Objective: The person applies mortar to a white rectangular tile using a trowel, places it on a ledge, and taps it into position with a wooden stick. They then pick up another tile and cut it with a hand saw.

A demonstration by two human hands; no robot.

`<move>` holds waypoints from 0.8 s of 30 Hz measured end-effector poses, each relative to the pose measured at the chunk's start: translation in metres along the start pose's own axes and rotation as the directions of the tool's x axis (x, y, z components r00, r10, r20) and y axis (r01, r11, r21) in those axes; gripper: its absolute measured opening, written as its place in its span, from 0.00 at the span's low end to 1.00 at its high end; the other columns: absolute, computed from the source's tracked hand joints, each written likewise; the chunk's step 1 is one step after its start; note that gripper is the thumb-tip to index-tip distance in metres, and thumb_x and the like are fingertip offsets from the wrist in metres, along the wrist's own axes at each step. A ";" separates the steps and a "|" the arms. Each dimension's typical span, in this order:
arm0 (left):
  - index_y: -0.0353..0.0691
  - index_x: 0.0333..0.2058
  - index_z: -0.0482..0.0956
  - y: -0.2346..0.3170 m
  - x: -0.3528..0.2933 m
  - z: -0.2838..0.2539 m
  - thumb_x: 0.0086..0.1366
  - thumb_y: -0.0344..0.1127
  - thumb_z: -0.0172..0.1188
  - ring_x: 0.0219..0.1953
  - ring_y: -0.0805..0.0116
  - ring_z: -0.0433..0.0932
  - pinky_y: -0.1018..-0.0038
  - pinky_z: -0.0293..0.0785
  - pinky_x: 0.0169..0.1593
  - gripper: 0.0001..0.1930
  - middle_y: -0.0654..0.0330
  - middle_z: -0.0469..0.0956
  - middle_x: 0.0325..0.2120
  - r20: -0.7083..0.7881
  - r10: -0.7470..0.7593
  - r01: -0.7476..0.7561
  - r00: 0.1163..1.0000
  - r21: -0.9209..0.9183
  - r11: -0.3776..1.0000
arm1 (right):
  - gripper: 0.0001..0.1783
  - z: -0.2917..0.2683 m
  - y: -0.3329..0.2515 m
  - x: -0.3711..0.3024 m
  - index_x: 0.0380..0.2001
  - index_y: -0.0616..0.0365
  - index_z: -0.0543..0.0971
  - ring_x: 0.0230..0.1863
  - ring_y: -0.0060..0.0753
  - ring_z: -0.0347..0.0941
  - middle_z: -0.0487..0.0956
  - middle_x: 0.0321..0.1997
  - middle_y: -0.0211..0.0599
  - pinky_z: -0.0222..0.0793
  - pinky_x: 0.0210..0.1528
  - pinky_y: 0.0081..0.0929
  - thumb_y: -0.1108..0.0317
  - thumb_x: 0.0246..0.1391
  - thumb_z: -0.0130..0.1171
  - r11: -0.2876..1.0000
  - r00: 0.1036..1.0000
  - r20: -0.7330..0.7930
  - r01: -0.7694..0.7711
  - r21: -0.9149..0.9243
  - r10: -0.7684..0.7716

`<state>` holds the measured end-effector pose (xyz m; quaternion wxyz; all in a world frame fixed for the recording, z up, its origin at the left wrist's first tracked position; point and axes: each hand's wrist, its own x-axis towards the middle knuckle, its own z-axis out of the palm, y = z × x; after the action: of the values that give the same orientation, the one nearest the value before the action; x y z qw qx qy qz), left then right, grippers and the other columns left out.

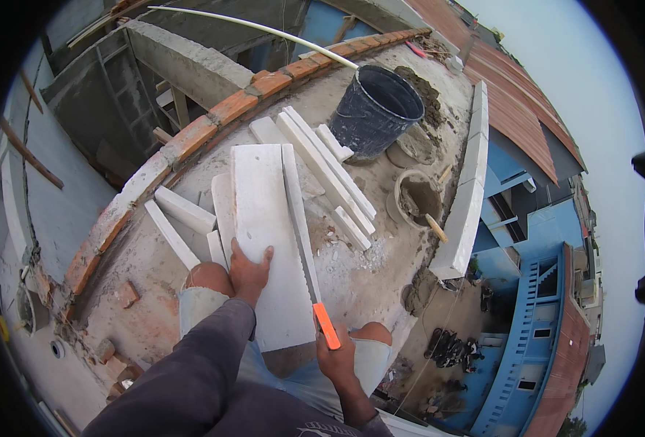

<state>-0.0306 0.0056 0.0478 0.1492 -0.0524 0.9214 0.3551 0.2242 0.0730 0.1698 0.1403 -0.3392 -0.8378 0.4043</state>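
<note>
A long white lightweight block (264, 197) lies in front of me, its near end between my knees. My left hand (250, 273) grips its left edge, thumb spread on the top face and fingers partly hidden over the side. In my right hand (335, 357) is the orange handle of a handsaw (298, 211). Its dusty, toothed blade points away from me along the block's right side. How deep the teeth sit in the block, if at all, I cannot tell.
Cut white strips (326, 164) lie beyond the block, with more pieces (184, 210) to its left. A black bucket (375, 109) and a mortar pail (417, 198) stand ahead right. A brick course (213, 124) edges the left. Past the white block wall (464, 211), the right side drops to a yard.
</note>
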 end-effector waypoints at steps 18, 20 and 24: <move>0.40 0.76 0.52 -0.007 0.011 0.015 0.57 0.67 0.73 0.63 0.39 0.76 0.53 0.73 0.66 0.60 0.37 0.75 0.62 -0.020 0.000 0.001 1.000 0.053 0.999 | 0.14 -0.035 -0.003 -0.052 0.52 0.56 0.75 0.44 0.61 0.85 0.84 0.39 0.54 0.81 0.45 0.52 0.68 0.65 0.60 0.983 0.986 0.104 -0.143 0.111 0.132; 0.40 0.76 0.51 -0.003 0.009 0.012 0.57 0.68 0.73 0.63 0.39 0.77 0.53 0.73 0.66 0.60 0.37 0.75 0.62 -0.013 0.007 -0.006 1.000 0.082 0.997 | 0.15 -0.005 -0.005 0.010 0.52 0.57 0.76 0.39 0.57 0.86 0.84 0.36 0.50 0.80 0.41 0.45 0.70 0.63 0.63 0.984 0.983 0.083 -0.169 0.060 0.164; 0.41 0.76 0.51 0.007 0.001 0.001 0.57 0.69 0.72 0.62 0.38 0.78 0.54 0.73 0.66 0.60 0.36 0.75 0.62 0.006 0.016 -0.017 1.000 0.099 0.995 | 0.18 0.081 0.006 0.147 0.50 0.61 0.72 0.40 0.75 0.80 0.83 0.34 0.64 0.75 0.44 0.62 0.66 0.60 0.64 0.995 0.996 -0.027 -0.084 0.050 0.086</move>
<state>-0.0324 0.0114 0.0510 0.1509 -0.0365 0.9378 0.3105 0.0779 0.1290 0.1081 0.1435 -0.3769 -0.8102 0.4254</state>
